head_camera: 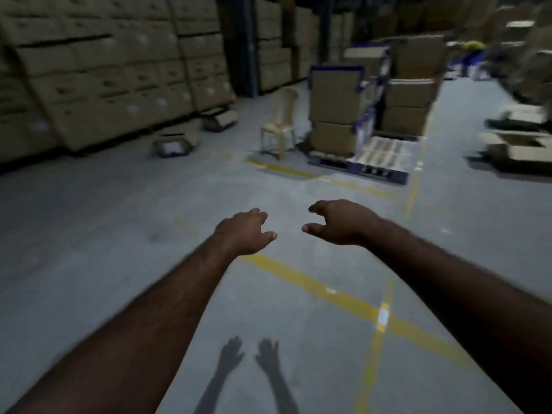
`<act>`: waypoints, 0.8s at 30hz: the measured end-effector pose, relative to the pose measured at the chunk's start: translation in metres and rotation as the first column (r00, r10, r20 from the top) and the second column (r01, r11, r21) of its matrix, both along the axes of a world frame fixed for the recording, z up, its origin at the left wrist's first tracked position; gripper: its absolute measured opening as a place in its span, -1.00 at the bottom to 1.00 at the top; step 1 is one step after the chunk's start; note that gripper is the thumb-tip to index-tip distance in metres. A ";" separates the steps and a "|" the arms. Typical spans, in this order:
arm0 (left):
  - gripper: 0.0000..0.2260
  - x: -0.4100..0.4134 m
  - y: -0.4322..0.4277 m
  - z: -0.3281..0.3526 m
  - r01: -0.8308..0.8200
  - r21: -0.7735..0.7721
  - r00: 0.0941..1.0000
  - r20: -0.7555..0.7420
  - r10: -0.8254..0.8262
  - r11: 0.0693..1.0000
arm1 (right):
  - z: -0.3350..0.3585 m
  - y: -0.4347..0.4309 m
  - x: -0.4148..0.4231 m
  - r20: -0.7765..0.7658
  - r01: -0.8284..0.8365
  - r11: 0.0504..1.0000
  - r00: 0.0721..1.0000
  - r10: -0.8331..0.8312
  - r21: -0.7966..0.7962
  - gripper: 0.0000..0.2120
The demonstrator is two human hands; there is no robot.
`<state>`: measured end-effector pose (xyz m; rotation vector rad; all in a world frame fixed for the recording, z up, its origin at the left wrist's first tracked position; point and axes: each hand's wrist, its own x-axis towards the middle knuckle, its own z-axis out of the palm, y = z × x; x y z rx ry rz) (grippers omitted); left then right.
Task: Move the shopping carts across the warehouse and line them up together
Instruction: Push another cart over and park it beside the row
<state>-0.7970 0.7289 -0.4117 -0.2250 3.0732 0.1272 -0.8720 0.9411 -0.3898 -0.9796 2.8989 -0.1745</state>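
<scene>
Left hand [243, 231] and right hand [340, 224] extend forward above the floor [119, 219], fingers [312, 209] released, loosely curved, grasping nothing. No shopping cart is in view, so its position and long axis cannot be told. A loaded pallet [373, 167] stands ahead, beside a chair [279, 127].

Single head-worn view looks forward and down over the warehouse floor [119, 219] from standing height.

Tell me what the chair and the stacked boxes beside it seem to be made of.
The chair looks like moulded plastic, beige and matte, from its one-piece shape. The stacked boxes look like dull brown cardboard, with square edges and seams; blur hides detail.
</scene>
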 end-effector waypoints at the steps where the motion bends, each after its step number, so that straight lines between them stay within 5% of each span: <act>1: -0.39 0.010 -0.026 0.002 -0.063 0.006 0.998 -0.005 0.063 0.998 | 0.003 -0.028 -0.002 -0.010 -0.070 0.998 0.997 0.070 0.006 -0.31; 12: -0.34 0.122 -0.218 0.034 -0.598 -0.009 0.802 -0.021 0.597 0.802 | 0.041 -0.287 -0.006 -0.101 -0.627 0.779 0.775 0.624 -0.006 -0.26; 24: -0.32 0.235 -0.333 0.055 -0.886 0.035 0.457 -0.102 0.884 0.462 | 0.076 -0.488 0.060 -0.158 -0.902 0.431 0.426 0.891 -0.005 -0.26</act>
